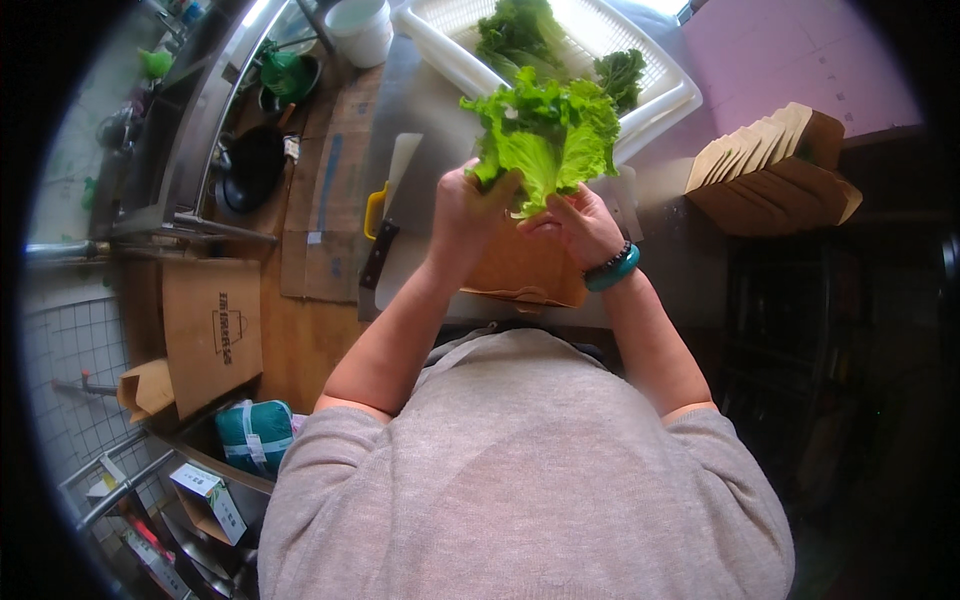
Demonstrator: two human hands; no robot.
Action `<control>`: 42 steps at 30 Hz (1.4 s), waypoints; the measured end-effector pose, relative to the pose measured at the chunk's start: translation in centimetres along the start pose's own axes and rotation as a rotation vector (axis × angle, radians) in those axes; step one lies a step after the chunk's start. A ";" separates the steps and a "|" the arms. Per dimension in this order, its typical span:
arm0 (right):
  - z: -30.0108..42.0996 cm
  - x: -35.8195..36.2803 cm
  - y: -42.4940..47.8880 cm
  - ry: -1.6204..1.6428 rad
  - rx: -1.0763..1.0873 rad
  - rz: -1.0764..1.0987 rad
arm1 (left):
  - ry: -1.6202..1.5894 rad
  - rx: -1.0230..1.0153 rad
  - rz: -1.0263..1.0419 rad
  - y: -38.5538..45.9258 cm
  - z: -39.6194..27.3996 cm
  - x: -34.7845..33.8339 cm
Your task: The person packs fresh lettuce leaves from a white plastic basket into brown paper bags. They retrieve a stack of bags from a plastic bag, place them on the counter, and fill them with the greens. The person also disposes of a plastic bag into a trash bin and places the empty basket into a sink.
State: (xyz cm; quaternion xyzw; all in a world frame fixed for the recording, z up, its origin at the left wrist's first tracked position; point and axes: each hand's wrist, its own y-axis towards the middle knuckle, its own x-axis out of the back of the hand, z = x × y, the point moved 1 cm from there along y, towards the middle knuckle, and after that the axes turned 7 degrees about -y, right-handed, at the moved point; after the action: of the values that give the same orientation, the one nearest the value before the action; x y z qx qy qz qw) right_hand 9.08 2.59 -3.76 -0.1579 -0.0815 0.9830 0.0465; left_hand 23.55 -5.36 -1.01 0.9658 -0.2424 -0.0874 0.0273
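Observation:
A frilly green lettuce leaf (pixel 551 146) is held up between my two hands. My left hand (pixel 476 202) grips its left side, and my right hand (pixel 574 225), with a bracelet and bangle at the wrist, pinches it near the stem end. Below them a brown kraft paper bag or box (pixel 525 262) lies near the table edge, partly hidden by the hands. Just beyond the leaf, a white plastic basket (pixel 442 56) holds more lettuce (pixel 521 37) and a smaller leafy piece (pixel 621 79).
A dark-handled knife (pixel 380 251) and a yellow handle (pixel 373 210) lie left on the metal table (pixel 420 97). Nested kraft paper boxes (pixel 772 176) stand at the right. A white bucket (pixel 360 34), flattened cardboard (pixel 322 195) and a black pan (pixel 251 169) are at the left.

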 end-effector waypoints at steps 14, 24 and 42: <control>-1.3 1.7 -1.2 -0.123 0.078 -0.024 | 0.631 -0.138 0.229 -4.7 1.0 2.2; -6.6 1.4 2.1 -1.423 -0.286 -0.117 | 0.820 -0.167 0.167 -5.9 5.4 5.1; -6.3 0.1 1.4 -1.841 -0.423 0.592 | 0.853 -0.249 0.209 -2.9 5.9 5.8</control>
State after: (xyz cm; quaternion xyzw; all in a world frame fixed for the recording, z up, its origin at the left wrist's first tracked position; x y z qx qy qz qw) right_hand 10.93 2.19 -9.95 0.6487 -0.2169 0.6595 -0.3117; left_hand 28.87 -5.67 -8.00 0.8753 -0.2933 0.2929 0.2491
